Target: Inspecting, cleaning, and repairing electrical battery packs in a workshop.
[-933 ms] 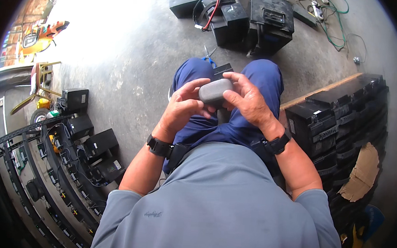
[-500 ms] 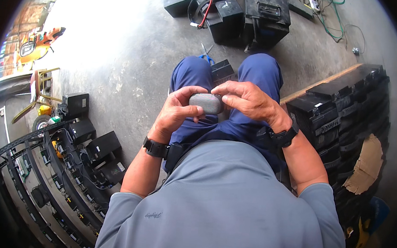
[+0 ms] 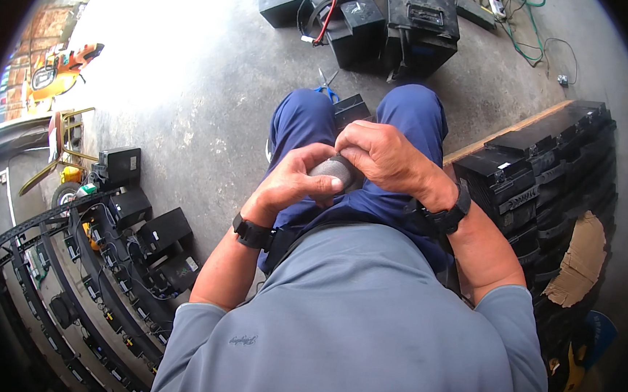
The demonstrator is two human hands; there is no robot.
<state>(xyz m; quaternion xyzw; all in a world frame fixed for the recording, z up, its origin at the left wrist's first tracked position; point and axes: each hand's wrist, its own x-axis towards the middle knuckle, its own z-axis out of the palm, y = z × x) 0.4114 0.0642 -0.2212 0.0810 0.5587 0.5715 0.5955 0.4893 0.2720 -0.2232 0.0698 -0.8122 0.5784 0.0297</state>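
Observation:
A small rounded grey case with a mesh-like surface (image 3: 327,169) is held over my lap between both hands. My left hand (image 3: 297,176) grips it from the left, thumb across its near face and fingers curled round it. My right hand (image 3: 382,157) is closed in a pinch at the upper right of the case; what exactly sits between those fingertips is hidden. A black box (image 3: 349,109) lies just beyond the hands between my knees, with blue-handled scissors (image 3: 326,91) on the concrete behind it.
Black battery boxes (image 3: 420,29) with cables stand ahead. Stacked black cases (image 3: 504,184) beside a wooden board (image 3: 493,132) line my right, with torn cardboard (image 3: 577,258) on them. On the left are curved-looking metal racks (image 3: 61,266), more black boxes (image 3: 158,232) and a chair (image 3: 63,142).
The case has come down toward my lap and turned to tilt. My right fingers have drawn from spread around it into a pinch at its top, covering more of it.

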